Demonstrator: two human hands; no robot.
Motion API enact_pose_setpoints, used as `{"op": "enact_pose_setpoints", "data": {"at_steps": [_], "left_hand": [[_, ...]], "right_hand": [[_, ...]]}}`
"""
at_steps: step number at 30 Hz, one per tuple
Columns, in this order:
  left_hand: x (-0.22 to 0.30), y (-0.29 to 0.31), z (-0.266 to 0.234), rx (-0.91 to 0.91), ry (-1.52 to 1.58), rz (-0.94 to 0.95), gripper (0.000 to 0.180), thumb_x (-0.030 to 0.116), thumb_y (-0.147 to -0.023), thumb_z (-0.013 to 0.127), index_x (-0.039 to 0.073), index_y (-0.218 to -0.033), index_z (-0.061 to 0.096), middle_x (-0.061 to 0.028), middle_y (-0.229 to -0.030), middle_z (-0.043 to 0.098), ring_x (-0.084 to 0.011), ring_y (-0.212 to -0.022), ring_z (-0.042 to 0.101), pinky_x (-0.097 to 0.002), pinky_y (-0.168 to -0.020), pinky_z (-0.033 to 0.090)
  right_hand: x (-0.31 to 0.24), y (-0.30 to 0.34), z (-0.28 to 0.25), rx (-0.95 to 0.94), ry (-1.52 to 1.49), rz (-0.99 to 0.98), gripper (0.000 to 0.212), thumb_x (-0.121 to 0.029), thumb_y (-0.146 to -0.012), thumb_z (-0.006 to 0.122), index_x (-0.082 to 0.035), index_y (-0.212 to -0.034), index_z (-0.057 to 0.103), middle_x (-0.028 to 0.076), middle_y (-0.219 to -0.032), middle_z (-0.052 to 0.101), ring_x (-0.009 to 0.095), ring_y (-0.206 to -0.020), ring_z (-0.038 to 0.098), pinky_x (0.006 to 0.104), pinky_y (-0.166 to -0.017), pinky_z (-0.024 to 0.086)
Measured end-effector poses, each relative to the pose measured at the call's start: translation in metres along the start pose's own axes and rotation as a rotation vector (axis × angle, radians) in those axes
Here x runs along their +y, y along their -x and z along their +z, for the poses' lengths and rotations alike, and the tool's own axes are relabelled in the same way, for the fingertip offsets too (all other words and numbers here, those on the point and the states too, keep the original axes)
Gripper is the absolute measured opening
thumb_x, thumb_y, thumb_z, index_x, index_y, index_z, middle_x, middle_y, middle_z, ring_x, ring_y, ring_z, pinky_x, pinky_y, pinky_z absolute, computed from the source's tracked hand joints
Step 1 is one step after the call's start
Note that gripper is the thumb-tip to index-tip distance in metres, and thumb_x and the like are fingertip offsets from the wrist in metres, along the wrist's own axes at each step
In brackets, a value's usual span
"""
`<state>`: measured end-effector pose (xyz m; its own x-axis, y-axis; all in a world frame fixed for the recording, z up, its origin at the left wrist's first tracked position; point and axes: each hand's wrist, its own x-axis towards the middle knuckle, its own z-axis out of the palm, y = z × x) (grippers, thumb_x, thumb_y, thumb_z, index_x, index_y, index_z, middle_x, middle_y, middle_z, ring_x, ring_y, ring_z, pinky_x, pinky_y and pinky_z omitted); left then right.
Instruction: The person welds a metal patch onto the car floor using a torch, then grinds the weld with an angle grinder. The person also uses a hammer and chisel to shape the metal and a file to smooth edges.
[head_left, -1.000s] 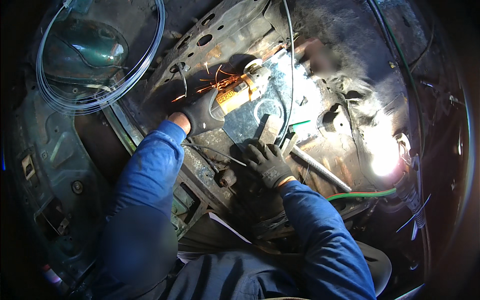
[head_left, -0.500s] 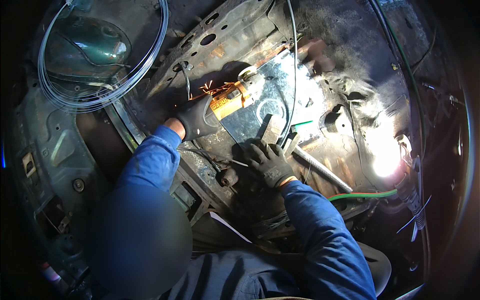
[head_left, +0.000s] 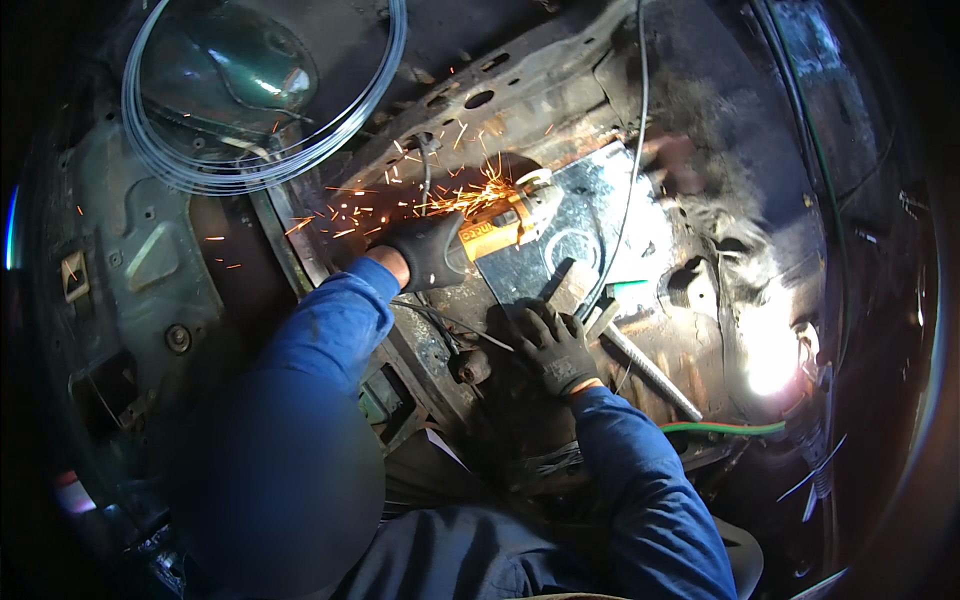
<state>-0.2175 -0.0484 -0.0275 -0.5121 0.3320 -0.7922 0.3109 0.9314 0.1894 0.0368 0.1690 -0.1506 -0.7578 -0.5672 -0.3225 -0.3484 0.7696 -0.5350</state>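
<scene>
My left hand [head_left: 425, 250], in a dark glove, is closed around an orange angle grinder [head_left: 492, 230]. The grinder's disc [head_left: 534, 180] is at the upper left edge of a shiny sheet-metal piece [head_left: 520, 277]. Orange sparks [head_left: 400, 205] spray leftward from it, past the glove. On the sheet's near edge lies my right hand [head_left: 553, 348], gloved in grey, fingers spread and pointing away from me. Just right of those fingers is a hammer-like tool with a blocky head [head_left: 573, 286] and a metal tube handle [head_left: 655, 373]. My left fingers are mostly hidden.
A rusty, worn car floor surrounds the sheet, with a perforated metal ridge [head_left: 520, 85] behind. A wire coil [head_left: 255, 185] hangs at the upper left. One grey cable [head_left: 637, 170] crosses the sheet. At the right, a bright lamp [head_left: 773, 365] glares beside a green hose [head_left: 725, 428].
The spark spray has grown much larger and spreads farther left. The whole view has shifted, moving the scene rightward in the picture. Both hands keep nearly the same places on the work.
</scene>
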Motion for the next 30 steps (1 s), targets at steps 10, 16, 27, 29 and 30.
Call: {"op": "enact_pose_setpoints", "data": {"at_steps": [10,16,27,29,30], "left_hand": [[-0.005,-0.001,0.004,-0.031,0.0,0.015,0.096,0.045,-0.077,0.084,0.002,-0.153,0.043,-0.0276,-0.136,0.064,-0.0421,-0.123,0.065,-0.048,-0.105,0.051],[-0.019,-0.006,0.025,0.06,0.051,0.083,0.103,0.045,-0.079,0.083,-0.001,-0.158,0.036,-0.0302,-0.136,0.063,-0.0422,-0.122,0.065,-0.0476,-0.106,0.052],[-0.026,-0.007,0.031,0.169,-0.077,0.144,0.096,0.047,-0.078,0.08,0.007,-0.157,0.043,-0.0263,-0.137,0.065,-0.0416,-0.123,0.065,-0.0492,-0.106,0.053],[-0.033,-0.013,0.035,0.164,-0.021,0.19,0.096,0.047,-0.078,0.08,0.006,-0.156,0.043,-0.026,-0.138,0.064,-0.0414,-0.124,0.065,-0.0491,-0.106,0.052],[-0.035,-0.015,0.037,0.161,0.005,0.213,0.095,0.047,-0.079,0.08,0.005,-0.156,0.043,-0.0258,-0.139,0.064,-0.0414,-0.124,0.065,-0.0491,-0.106,0.052]], "right_hand": [[-0.002,-0.003,-0.004,-0.028,0.016,0.031,0.059,-0.051,-0.098,0.056,-0.032,-0.154,0.051,0.012,-0.173,0.029,0.041,-0.155,0.032,0.0671,-0.121,0.026],[-0.001,-0.003,0.01,-0.016,0.099,0.028,0.057,-0.049,-0.098,0.057,-0.035,-0.153,0.053,0.011,-0.173,0.029,0.041,-0.153,0.034,0.0674,-0.122,0.023],[-0.004,-0.005,0.013,-0.049,0.121,0.079,0.054,-0.049,-0.1,0.055,-0.035,-0.153,0.052,0.01,-0.172,0.03,0.046,-0.146,0.041,0.0684,-0.12,0.023],[-0.009,-0.005,0.009,-0.04,0.121,0.069,0.055,-0.051,-0.101,0.053,-0.035,-0.153,0.052,0.009,-0.171,0.032,0.045,-0.146,0.04,0.0678,-0.119,0.024],[-0.009,-0.006,0.007,-0.046,0.105,0.063,0.055,-0.051,-0.101,0.053,-0.035,-0.153,0.052,0.01,-0.171,0.031,0.045,-0.147,0.039,0.0679,-0.12,0.023]]}}
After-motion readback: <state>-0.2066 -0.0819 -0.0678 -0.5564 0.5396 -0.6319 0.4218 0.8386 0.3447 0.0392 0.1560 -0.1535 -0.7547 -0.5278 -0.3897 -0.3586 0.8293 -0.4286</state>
